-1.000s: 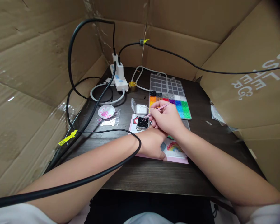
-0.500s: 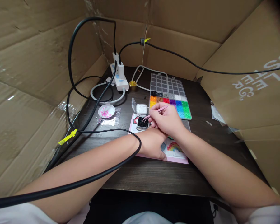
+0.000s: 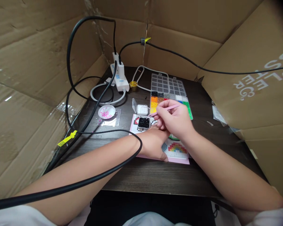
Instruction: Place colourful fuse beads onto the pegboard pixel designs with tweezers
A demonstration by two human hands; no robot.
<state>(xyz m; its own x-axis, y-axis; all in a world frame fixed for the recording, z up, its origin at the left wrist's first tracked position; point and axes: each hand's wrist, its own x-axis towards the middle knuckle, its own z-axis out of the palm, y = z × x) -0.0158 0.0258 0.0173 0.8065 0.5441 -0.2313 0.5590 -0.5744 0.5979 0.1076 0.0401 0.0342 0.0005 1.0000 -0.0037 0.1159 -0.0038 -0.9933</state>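
Observation:
Pink tweezers [image 3: 172, 107] are pinched in my right hand [image 3: 175, 118]. Their tips point left, just above the right rim of a small clear box of black beads [image 3: 143, 122]; whether they grip a bead is too small to tell. My left hand [image 3: 157, 142] lies on a pink-edged pattern sheet [image 3: 178, 160], thumb spread toward the front edge; its other fingers are partly hidden beneath my right hand. A rainbow pattern [image 3: 176, 147] shows beside the thumb. Behind the black beads stands an open little box of white beads [image 3: 142, 109].
A sorting case [image 3: 189, 110] of coloured beads lies behind my right hand, lid open. To the left, a white dish [image 3: 107, 112] of pink beads rests on a clear pegboard [image 3: 118, 118]. A power strip [image 3: 121, 83], gold cup [image 3: 133, 86] and black cable [image 3: 108, 175] surround the work.
My right hand has moved right and slightly up, lifting the tweezer tips out of the black beads to the box's rim. The left hand stays on the sheet.

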